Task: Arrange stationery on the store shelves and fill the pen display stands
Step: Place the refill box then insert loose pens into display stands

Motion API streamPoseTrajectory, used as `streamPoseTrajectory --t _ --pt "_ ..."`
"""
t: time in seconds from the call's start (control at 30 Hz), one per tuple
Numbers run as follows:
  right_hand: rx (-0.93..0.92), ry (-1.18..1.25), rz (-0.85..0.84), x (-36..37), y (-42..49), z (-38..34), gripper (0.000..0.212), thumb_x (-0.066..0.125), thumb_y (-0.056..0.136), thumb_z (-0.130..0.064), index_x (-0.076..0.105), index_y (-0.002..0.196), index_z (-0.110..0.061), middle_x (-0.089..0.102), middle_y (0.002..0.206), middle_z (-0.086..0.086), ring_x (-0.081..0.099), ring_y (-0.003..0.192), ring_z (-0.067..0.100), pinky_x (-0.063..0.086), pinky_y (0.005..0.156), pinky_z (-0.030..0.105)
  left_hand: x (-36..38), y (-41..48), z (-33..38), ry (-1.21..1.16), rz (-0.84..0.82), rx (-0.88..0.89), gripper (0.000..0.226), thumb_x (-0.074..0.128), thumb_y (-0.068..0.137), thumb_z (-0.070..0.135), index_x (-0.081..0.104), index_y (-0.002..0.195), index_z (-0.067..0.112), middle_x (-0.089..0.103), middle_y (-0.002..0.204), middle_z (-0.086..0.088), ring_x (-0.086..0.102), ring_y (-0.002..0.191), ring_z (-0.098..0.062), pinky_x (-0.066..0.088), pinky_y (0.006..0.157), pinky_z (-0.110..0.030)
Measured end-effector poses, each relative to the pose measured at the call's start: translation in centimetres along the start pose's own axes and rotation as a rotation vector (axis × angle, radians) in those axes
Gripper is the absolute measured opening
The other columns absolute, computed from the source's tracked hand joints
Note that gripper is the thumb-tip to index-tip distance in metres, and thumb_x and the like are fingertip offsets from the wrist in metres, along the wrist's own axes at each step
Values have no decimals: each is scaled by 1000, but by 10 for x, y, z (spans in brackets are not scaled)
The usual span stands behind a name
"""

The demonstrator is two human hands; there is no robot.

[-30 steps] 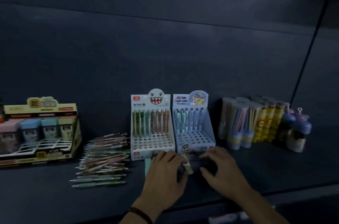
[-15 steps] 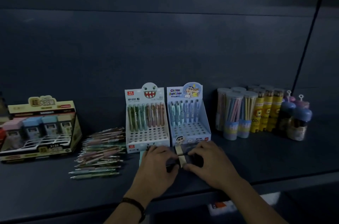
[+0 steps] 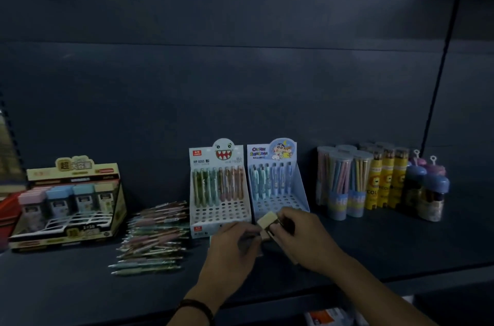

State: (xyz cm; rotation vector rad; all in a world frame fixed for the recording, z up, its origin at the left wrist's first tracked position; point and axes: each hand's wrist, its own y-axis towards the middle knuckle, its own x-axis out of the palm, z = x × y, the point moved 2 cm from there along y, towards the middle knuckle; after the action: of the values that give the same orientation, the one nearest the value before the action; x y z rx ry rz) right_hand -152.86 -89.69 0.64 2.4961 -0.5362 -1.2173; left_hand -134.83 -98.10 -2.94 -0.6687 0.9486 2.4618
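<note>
**Figure: Both hands opening a small pack in front of the pen stands**

We see the two hands close together at the front of the shelf, clamped on one dark pack. The left hand curls round the pack's near side. The right hand pinches its far end beside a pale flap.

Compared with half a second ago, the flap has tipped up and away from the second pale piece below it. The hands have also drawn nearer to the foot of the blue stand. A second ago they lay flatter over the pack, with little of the pale end showing. We read this as the pack being opened. If so, its contents are not yet out and no stand has gained a pen.

The pack is small and dark-bodied with pale ends, and the fingers hide most of it, so we cannot tell what it holds. It sits just in front of the gap between the white stand and the blue one.

Each stand carries pens only along its back row, and the holes ahead of that row stand open. The loose pens lie heaped on the shelf just left of the white stand, untouched by either hand.
</note>
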Motion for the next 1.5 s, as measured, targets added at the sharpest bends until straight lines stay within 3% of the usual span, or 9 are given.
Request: streamPoseTrajectory --t 0.1,0.23,0.3,0.4,0.63,0.8,1.0,1.27,1.5 --pt "6 206 63 5 13 -20 30 70 99 -26 49 80 -17 47 68 -1 46 63 11 40 63 25 -23 -2 10 -224 103 -126 8 69 100 31 71 105 36 73 94 19 68 85 1 52 72 -15" --pt "-26 311 46 22 37 -55 18 73 96 -30 61 89 -18 63 76 12 65 74 33 56 70 49 -54 -3 2 -304 79 -157 7 72 97 36 71 104 36 70 80 5 67 72 -17 47 61 -27" --pt "-54 335 18 32 49 -77 9 76 94 -24 69 96 -28 69 83 3 69 78 26 60 73 50 -76 -7 -6 -318 96 -154 6 74 96 33 74 102 37 73 81 4 70 78 -21 52 68 -36" --pt "-100 343 15 46 68 -115 26 82 89 -20 74 106 -38 70 93 -5 70 85 14 62 77 36 -112 -16 -22 -280 91 -170 16 73 98 28 75 108 40 79 97 12 74 93 -10 59 82 -44" --pt "-230 86 -230 92 122 -198 9 78 93 -27 76 99 -33 72 91 -9 67 85 1 56 73 17 -201 -37 -70 -166 197 -239 31 74 95 18 68 104 47 75 95 27 72 90 0 58 82 -25" --pt "-304 -41 -242 133 167 -234 16 73 98 -23 76 112 -28 70 101 -13 65 93 -1 54 81 21 -237 -38 -130 129 351 -238 11 59 103 40 63 111 48 69 108 25 64 105 -2 53 86 -22" --pt "-300 -4 -63 177 212 -254 12 71 98 -22 75 108 -27 70 101 -14 65 94 3 56 82 27 -221 -41 -178 633 234 -346 56 40 102 63 34 154 41 30 160 9 19 147 -19 31 121 -36" --pt "-242 -19 -36 239 236 -252 7 73 96 -29 72 100 -34 70 98 -18 66 91 5 61 80 40 -216 -40 -192 720 150 -326 59 42 97 62 34 154 50 19 167 1 7 155 -25 26 124 -41" --pt "-228 -68 -22 255 241 -248 11 71 98 -23 73 105 -31 71 106 -12 65 96 11 61 81 40 -216 -38 -196 715 162 -313 66 32 101 56 6 161 49 16 166 3 7 154 -26 22 126 -41"
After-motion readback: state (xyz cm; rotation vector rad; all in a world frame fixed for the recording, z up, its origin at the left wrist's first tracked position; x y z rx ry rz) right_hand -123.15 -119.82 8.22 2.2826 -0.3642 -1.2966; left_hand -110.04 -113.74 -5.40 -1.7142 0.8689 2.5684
